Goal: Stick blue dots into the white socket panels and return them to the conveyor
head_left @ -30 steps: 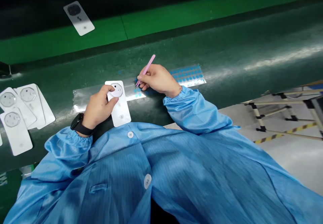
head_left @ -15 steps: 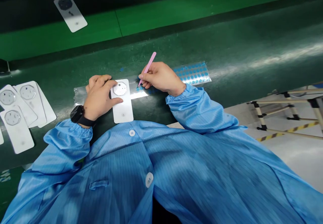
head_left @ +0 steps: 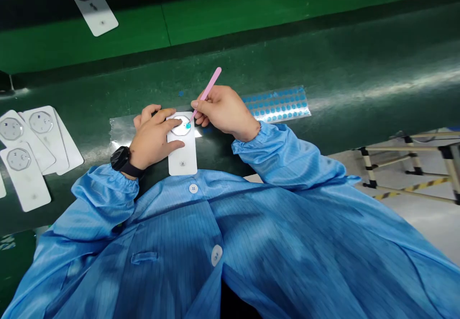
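Observation:
My left hand (head_left: 153,137) is closed on a white rectangular plate (head_left: 182,153) with a round grey window near its top, holding it on the dark green belt. My right hand (head_left: 223,110) pinches pink tweezers (head_left: 207,90). The tweezer tips carry a small blue round sticker (head_left: 188,125) right over the plate's round window. A clear sheet with rows of blue stickers (head_left: 276,104) lies just right of my right hand. I wear a blue coat and a black watch (head_left: 120,158) on the left wrist.
Several more white plates (head_left: 25,146) lie in a loose pile at the left of the belt. Another plate (head_left: 92,4) lies on the bright green belt further back. A pipe frame with striped tape (head_left: 409,165) stands on the floor at the right.
My right hand lifted a blue sticker off the sheet with the tweezers and brought it left over the plate's window. My left hand shifted the plate slightly right.

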Demonstrator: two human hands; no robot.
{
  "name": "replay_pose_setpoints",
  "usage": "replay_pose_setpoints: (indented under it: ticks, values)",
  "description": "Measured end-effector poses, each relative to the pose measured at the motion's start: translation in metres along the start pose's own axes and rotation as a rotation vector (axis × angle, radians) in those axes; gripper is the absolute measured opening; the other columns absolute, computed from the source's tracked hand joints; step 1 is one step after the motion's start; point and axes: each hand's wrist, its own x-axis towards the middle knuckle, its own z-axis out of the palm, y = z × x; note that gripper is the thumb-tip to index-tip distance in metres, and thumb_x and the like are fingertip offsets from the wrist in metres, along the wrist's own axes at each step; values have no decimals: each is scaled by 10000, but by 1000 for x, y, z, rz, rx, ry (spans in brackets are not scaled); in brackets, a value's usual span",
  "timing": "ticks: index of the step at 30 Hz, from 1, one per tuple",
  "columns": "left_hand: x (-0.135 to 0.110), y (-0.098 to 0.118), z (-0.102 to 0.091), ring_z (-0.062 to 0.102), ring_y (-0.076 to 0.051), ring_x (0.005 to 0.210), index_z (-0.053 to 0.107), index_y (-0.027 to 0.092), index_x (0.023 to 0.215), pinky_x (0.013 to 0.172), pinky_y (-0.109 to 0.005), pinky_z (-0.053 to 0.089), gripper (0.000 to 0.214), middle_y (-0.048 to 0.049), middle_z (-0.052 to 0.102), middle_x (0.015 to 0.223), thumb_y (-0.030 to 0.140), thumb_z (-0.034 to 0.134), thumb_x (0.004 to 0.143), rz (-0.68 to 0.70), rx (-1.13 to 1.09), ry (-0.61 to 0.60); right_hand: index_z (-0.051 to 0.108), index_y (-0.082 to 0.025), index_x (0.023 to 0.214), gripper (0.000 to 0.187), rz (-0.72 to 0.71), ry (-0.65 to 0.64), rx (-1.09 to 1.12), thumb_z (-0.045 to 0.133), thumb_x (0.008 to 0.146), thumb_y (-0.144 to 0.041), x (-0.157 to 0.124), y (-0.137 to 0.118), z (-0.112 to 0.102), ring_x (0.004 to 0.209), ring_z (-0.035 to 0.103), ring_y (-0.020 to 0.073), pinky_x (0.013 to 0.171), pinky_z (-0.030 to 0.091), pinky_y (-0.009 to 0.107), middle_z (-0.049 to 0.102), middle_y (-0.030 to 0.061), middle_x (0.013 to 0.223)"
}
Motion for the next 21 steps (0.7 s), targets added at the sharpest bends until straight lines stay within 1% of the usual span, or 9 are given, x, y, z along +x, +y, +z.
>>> replay_pose_setpoints:
  ticks: [5, 9, 13, 17, 21]
  values:
    - [-2, -1, 4, 357, -425, 1355, 711, 306, 1210, 1004, -613, 322, 465, -89, 590, 1431, 413, 771, 761, 9, -2, 16, 598, -192, 833, 192, 17, -7, -15, 749, 868, -305, 8, 9, 5, 501, 599, 124, 458, 524, 237, 621, -9, 580]
    - [-3, -2, 4, 348, -422, 1363, 703, 323, 1216, 998, -608, 326, 460, -80, 583, 1430, 419, 769, 771, 17, -15, 27, 597, -196, 869, 180, 28, 5, 8, 750, 867, -291, 7, 9, 5, 520, 610, 128, 479, 536, 244, 623, -12, 596]
    - [-3, -2, 3, 344, -426, 1368, 697, 332, 1222, 993, -616, 326, 466, -80, 570, 1441, 418, 775, 771, 22, -27, 15, 604, -192, 866, 173, 25, 37, -7, 742, 871, -296, 5, 8, 6, 534, 619, 131, 492, 539, 249, 633, -6, 611]
    - [-3, -2, 2, 340, -426, 1379, 703, 332, 1211, 1001, -618, 325, 463, -79, 573, 1441, 430, 781, 765, 12, -25, 17, 605, -202, 842, 180, 29, 39, -13, 751, 859, -307, 4, 10, 6, 555, 626, 145, 517, 547, 266, 629, -3, 612]
    - [-3, -2, 2, 333, -424, 1381, 702, 334, 1213, 999, -617, 324, 463, -75, 568, 1443, 433, 776, 767, 8, -22, 11, 599, -205, 783, 174, 28, 42, -25, 731, 871, -278, 4, 9, 6, 587, 635, 167, 544, 554, 290, 627, 15, 614]
